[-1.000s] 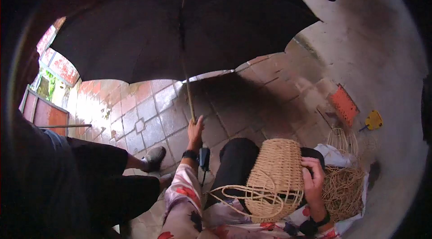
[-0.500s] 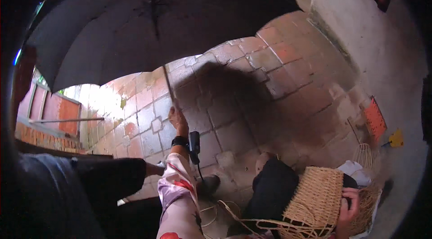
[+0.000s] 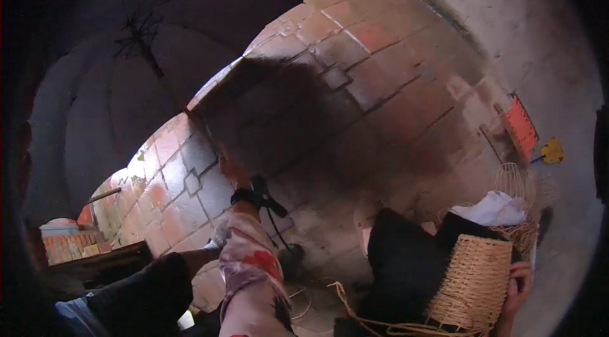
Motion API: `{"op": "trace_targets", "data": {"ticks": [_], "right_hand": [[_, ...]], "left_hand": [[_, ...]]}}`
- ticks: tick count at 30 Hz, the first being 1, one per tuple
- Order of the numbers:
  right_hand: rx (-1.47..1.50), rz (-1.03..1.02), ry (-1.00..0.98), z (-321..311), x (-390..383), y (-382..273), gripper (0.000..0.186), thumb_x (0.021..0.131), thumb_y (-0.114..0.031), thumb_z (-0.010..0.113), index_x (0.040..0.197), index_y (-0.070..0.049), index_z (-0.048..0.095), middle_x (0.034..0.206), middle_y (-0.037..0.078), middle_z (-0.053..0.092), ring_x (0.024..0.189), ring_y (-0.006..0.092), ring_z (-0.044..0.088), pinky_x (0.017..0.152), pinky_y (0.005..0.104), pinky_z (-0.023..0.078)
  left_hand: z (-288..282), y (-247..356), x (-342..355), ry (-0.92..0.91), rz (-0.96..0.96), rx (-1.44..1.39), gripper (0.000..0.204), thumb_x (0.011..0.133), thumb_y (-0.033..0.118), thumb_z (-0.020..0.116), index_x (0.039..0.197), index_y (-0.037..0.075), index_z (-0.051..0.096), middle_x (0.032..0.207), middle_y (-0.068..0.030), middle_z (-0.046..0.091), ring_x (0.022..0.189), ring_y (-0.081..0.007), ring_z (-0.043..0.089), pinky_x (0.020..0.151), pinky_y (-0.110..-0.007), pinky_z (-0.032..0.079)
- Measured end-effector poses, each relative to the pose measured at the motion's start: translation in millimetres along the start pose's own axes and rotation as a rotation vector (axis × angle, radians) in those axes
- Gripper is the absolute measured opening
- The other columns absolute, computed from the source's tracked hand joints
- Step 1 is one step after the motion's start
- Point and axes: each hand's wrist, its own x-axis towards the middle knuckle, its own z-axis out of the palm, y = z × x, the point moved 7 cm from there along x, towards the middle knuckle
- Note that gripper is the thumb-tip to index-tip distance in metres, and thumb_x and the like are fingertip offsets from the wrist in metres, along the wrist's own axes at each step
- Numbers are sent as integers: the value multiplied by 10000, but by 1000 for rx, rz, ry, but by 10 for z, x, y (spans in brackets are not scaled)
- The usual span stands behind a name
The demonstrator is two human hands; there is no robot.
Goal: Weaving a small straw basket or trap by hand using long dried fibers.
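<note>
My left hand [image 3: 233, 171], at the end of a patterned sleeve with a black wristband, closes round the shaft of a large open black umbrella [image 3: 82, 102]. The canopy tilts across the upper left. At the lower right, a woven straw-coloured basket [image 3: 472, 280] lies tilted against dark cloth over my legs. My right hand [image 3: 517, 283] grips its right side with curled fingers; some fingertips are hidden behind it. Loose cord [image 3: 349, 311] trails leftward from the basket's lower edge.
Wet reddish paving tiles [image 3: 393, 102] spread ahead, meeting a pale wall [image 3: 539, 51]. Near the wall are an orange slotted panel [image 3: 521, 128], a yellow tool [image 3: 552, 150], a wire frame [image 3: 509, 180] and white cloth [image 3: 491, 209]. Another person's dark-clad leg [image 3: 146, 289] is at left.
The umbrella has tipped left and lower, uncovering more tiles and wall. In the picture, the basket and right hand sit slightly farther right. Both hands keep their holds.
</note>
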Motion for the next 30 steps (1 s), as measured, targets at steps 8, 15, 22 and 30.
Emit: {"op": "trace_targets", "data": {"ticks": [8, 15, 22, 30], "right_hand": [[-89, -27, -50, -151, 26, 158, 183, 814, -180, 566, 817, -46, 442, 959, 114, 470, 882, 194, 428, 865, 319, 332], [-52, 71, -95, -196, 37, 225, 98, 825, -67, 541, 818, -55, 444, 992, 112, 481, 942, 195, 447, 916, 319, 324], [-47, 32, -95, -127, 91, 87, 101, 801, -54, 538, 808, -62, 438, 971, 112, 475, 901, 187, 443, 875, 300, 332], [-56, 30, -69, -86, 133, 14, 158, 756, -149, 569, 810, -55, 453, 963, 113, 478, 920, 202, 437, 897, 339, 329]], "left_hand": [[-281, -108, 390, 4, 128, 131, 519, 891, 524, 545, 858, 19, 660, 658, -83, 565, 619, -232, 516, 566, -395, 393], [-382, 475, 702, 119, 178, 184, 650, 892, 586, 473, 981, -33, 649, 787, -217, 638, 768, -372, 606, 740, -508, 427], [-34, -63, 830, -3, -43, 176, 569, 901, 453, 512, 1241, -3, 516, 1006, -252, 635, 865, -378, 609, 840, -483, 439], [409, -974, 784, -511, -20, 269, 460, 855, 339, 570, 1189, 24, 556, 1024, -224, 635, 943, -364, 591, 911, -492, 408]]}}
